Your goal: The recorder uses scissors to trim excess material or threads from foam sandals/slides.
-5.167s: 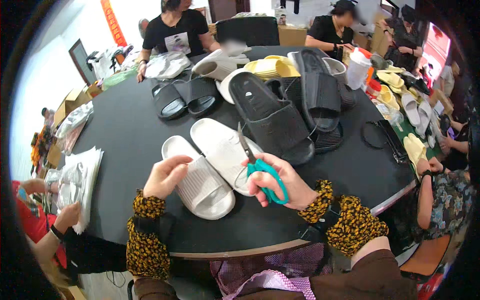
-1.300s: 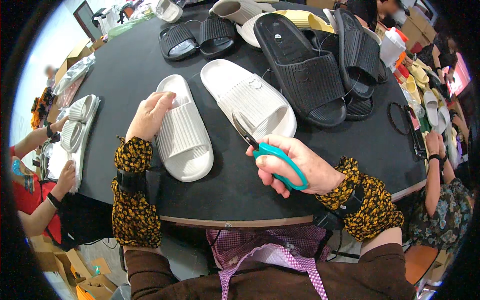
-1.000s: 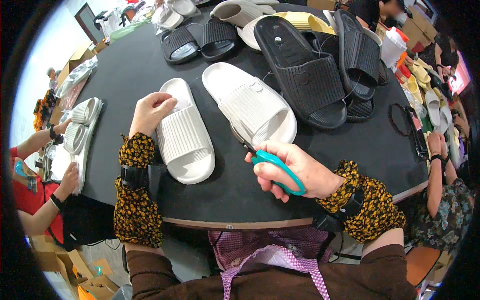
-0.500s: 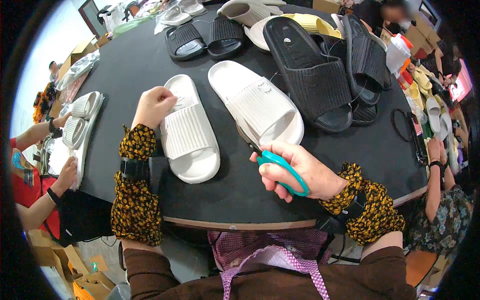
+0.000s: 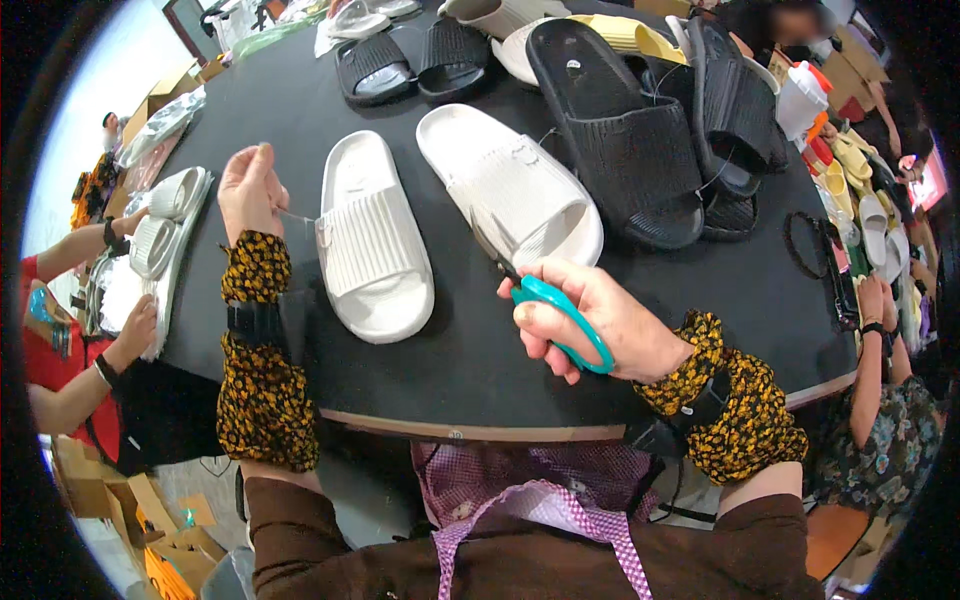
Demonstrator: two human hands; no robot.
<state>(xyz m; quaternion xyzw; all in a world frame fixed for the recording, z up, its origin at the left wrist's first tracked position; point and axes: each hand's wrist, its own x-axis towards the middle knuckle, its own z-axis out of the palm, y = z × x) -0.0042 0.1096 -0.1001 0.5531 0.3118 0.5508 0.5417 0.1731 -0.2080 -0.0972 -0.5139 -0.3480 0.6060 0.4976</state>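
My left hand (image 5: 252, 190) is closed in a pinch, left of a white slide slipper (image 5: 375, 235). From its fingers a thin clear strand (image 5: 298, 217) runs to the left edge of that slipper's ribbed strap. A second white slide slipper (image 5: 515, 185) lies to the right, toe end toward me. My right hand (image 5: 610, 320) grips scissors (image 5: 565, 318) by their teal handles. Their blades point up and left, over or against the second slipper's strap; touching or apart, I cannot tell. On that strap sits a small loop of clear strand.
Black slide slippers (image 5: 640, 150) are piled at the right, and another black pair (image 5: 450, 60) stands at the back. Yellow and beige slippers lie behind. A co-worker's hands (image 5: 135, 330) handle white slippers at the left; another person's arm (image 5: 870, 350) reaches in at the right.
My left hand has moved left and up, off the left white slipper, drawing the strand out sideways. My right hand with the scissors has hardly moved.
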